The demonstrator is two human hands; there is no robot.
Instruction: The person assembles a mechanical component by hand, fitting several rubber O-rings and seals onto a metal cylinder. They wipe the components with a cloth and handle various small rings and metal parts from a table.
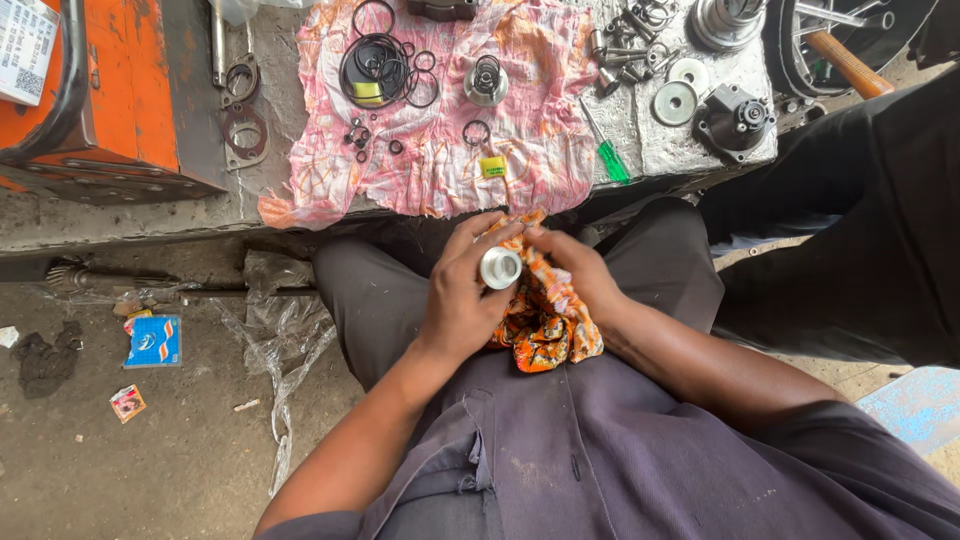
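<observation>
Silver metal cylinder [500, 267] against an orange, black and white patterned rag [545, 320]. Pink and orange blotched cloth [440, 150] under black rubber rings [375, 60]. Green-handled screwdriver [608, 155], orange machine casing [120, 90].

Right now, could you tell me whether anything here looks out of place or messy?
Yes: wrappers and crumpled plastic film litter the floor. The pink cloth is rumpled and overhangs the bench edge. The left hand holds a metal ring against an orange rag.
</observation>
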